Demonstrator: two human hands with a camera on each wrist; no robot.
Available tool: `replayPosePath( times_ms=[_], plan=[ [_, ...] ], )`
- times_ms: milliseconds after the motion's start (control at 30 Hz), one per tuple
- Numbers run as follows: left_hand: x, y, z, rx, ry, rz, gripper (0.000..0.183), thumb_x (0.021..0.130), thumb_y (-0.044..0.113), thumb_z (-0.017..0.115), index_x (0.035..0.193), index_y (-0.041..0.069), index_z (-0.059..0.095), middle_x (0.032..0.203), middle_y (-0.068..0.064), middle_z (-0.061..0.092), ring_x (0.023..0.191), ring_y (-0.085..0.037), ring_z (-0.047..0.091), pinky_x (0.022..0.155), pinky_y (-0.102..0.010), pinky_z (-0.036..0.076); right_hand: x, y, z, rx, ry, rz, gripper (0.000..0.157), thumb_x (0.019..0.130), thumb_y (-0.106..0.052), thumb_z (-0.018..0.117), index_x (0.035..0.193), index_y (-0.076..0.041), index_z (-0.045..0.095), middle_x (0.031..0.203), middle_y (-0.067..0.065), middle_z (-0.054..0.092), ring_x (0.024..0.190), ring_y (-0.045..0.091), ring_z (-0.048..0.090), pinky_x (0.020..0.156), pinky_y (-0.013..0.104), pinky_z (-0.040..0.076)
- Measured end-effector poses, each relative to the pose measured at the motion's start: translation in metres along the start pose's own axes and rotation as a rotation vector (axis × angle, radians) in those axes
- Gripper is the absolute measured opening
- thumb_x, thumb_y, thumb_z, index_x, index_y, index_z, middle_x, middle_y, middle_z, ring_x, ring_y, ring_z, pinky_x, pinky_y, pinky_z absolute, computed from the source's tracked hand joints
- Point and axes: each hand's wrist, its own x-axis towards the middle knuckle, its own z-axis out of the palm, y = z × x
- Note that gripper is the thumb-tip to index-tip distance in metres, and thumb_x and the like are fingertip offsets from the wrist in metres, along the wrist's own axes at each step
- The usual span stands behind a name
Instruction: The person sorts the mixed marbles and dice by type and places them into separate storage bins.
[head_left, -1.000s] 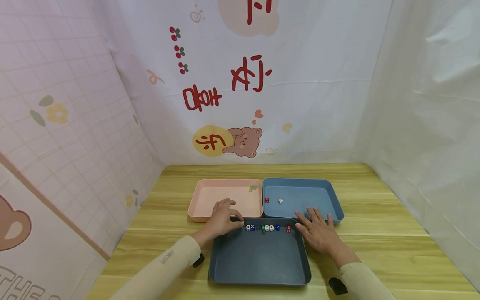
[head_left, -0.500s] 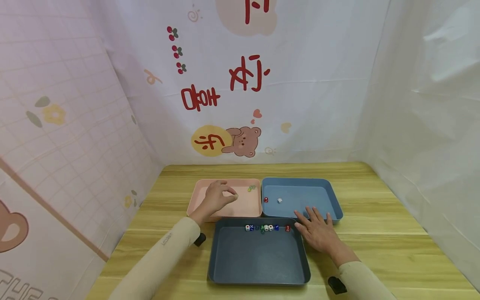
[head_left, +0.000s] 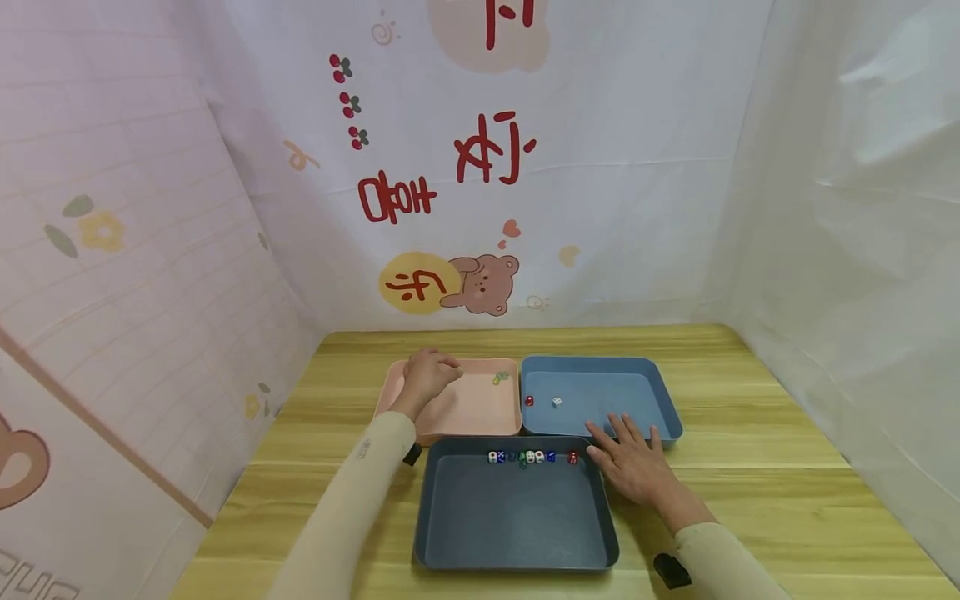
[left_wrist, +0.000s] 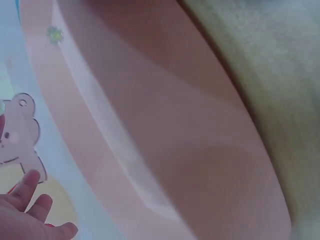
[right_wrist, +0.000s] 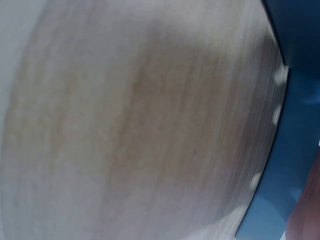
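My left hand (head_left: pixel 429 375) is above the pink tray (head_left: pixel 397 408), thumb and index finger pinching a small pale green die (left_wrist: pixel 1 107), barely visible at the left edge of the left wrist view. The other fingers (left_wrist: pixel 32 182) of that hand are loosely bent. Inside the pink tray's far right corner lie small yellow-green dice (head_left: pixel 500 378). My right hand (head_left: pixel 633 467), fingers spread, rests where the blue tray (head_left: pixel 663 392) meets the dark tray (head_left: pixel 517 525). Several blue, green, white and red dice (head_left: pixel 529 457) line the dark tray's far side.
In the blue tray are a red die (head_left: pixel 529 401) and a white die (head_left: pixel 557 402). All three trays stand close together on a wood-grain table (head_left: pixel 750 433). White printed cloth (head_left: pixel 637 208) hangs behind and at both sides.
My left hand has gone from the dark tray's far left corner, up and forward over the pink tray, carrying the small green die. My right hand has stayed in place.
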Motion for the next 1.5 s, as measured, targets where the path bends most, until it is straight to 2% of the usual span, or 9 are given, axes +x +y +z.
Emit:
replayPosePath(
  times_ms=[233,400,500,733,867,1133,1333,1500],
  plan=[
    [0.005,-0.009,0.009,0.021,0.000,-0.042,0.016,0.093,0.032,0.071,0.099,0.018,0.078,0.142,-0.015,0.049,0.135,-0.039,0.034,0.110,-0.059,0.017,0.000,-0.001,0.000,0.015,0.000,-0.003,0.053,0.105,-0.046,0.043,0.149,-0.018,0.048,0.154,0.025,0.035,0.143,0.048,0.024,0.105,0.076,0.008],
    [0.003,-0.013,0.015,0.019,-0.005,-0.047,0.013,0.093,0.028,0.072,0.099,0.018,0.077,0.128,-0.012,0.057,0.130,-0.038,0.038,0.110,-0.060,0.015,0.001,0.001,0.003,0.027,0.010,-0.007,0.053,0.104,-0.046,0.043,0.149,-0.017,0.048,0.154,0.025,0.034,0.143,0.048,0.023,0.105,0.076,0.008],
    [0.003,-0.014,0.018,0.018,-0.007,-0.042,0.014,0.093,0.027,0.071,0.102,0.017,0.077,0.127,-0.010,0.059,0.130,-0.037,0.039,0.112,-0.060,0.014,0.001,0.003,0.006,0.030,0.024,-0.010,0.054,0.104,-0.047,0.043,0.148,-0.017,0.049,0.154,0.025,0.035,0.143,0.048,0.024,0.105,0.076,0.007],
    [0.003,-0.017,0.017,0.021,0.000,-0.019,0.022,0.096,0.025,0.068,0.113,0.014,0.075,0.137,-0.016,0.054,0.134,-0.039,0.036,0.111,-0.061,0.014,0.001,0.002,0.005,0.037,0.025,-0.012,0.052,0.104,-0.045,0.045,0.148,-0.017,0.050,0.153,0.025,0.036,0.143,0.048,0.024,0.105,0.076,0.008],
    [0.004,-0.019,0.014,0.015,0.005,-0.013,0.023,0.096,0.026,0.068,0.114,0.013,0.075,0.143,-0.017,0.050,0.138,-0.039,0.034,0.112,-0.061,0.012,0.000,0.000,0.003,0.035,0.019,-0.008,0.052,0.104,-0.044,0.045,0.148,-0.017,0.050,0.153,0.025,0.036,0.143,0.048,0.024,0.105,0.076,0.008],
    [0.002,-0.020,0.009,0.006,-0.012,-0.012,0.024,0.096,0.025,0.068,0.114,0.012,0.075,0.144,-0.019,0.049,0.139,-0.040,0.032,0.112,-0.060,0.011,0.000,-0.002,-0.001,0.009,0.008,-0.001,0.052,0.105,-0.045,0.043,0.149,-0.017,0.049,0.154,0.025,0.035,0.143,0.048,0.024,0.105,0.076,0.009],
    [0.000,-0.015,0.003,0.037,-0.020,0.019,0.027,0.096,0.028,0.068,0.116,0.013,0.075,0.146,-0.019,0.047,0.140,-0.041,0.032,0.113,-0.060,0.012,0.000,-0.003,-0.003,0.002,0.000,0.004,0.052,0.105,-0.045,0.043,0.149,-0.017,0.048,0.154,0.025,0.034,0.143,0.048,0.023,0.106,0.076,0.008],
    [-0.002,-0.009,0.001,0.002,-0.028,0.039,0.027,0.094,0.029,0.069,0.115,0.012,0.075,0.147,-0.018,0.045,0.140,-0.041,0.032,0.113,-0.060,0.015,-0.001,-0.005,-0.003,0.006,0.006,0.000,0.052,0.104,-0.044,0.044,0.148,-0.016,0.050,0.153,0.025,0.035,0.143,0.048,0.025,0.105,0.076,0.009]
  ],
)
